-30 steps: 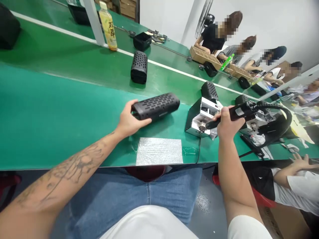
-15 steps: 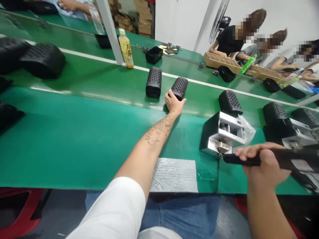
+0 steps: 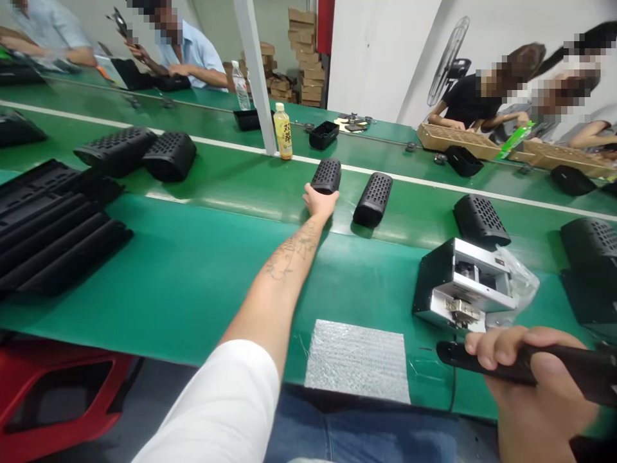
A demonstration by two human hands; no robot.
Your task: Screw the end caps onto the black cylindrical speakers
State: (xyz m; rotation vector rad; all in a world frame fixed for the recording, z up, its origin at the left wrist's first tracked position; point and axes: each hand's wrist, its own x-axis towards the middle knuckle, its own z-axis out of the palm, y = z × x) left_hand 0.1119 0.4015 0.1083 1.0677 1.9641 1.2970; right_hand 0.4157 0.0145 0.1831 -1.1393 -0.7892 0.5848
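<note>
A long green conveyor belt (image 3: pixel 159 257) is running across the whole view, with a white stripe marking its far lane. At the left edge a stack of black moulded trays (image 3: pixel 48 225) is lying on the near lane, and two black speaker housings (image 3: pixel 139 153) are sitting side by side beyond it. Near the right a metal-and-black box unit (image 3: pixel 463 283) is standing on the belt, with clear plastic film bunching against its right side. A silver foam pad (image 3: pixel 359 360) is lying flat at the belt's near edge, directly in front of the person. The left hand (image 3: pixel 319 200) is reaching far across the belt with the arm extended, its fingers closing around the near end of a black perforated speaker (image 3: pixel 326 175), which is lying on the middle lane. A second perforated speaker (image 3: pixel 373 198) is lying just beside it to the right, not touching. The right hand (image 3: pixel 525 379) is wrapping tight around a black tool handle (image 3: pixel 463 355), held low near the belt's near edge, just in front of the box unit. A yellow drink bottle (image 3: pixel 285 132) is standing upright beyond the gripped speaker, beside a white post.
</note>
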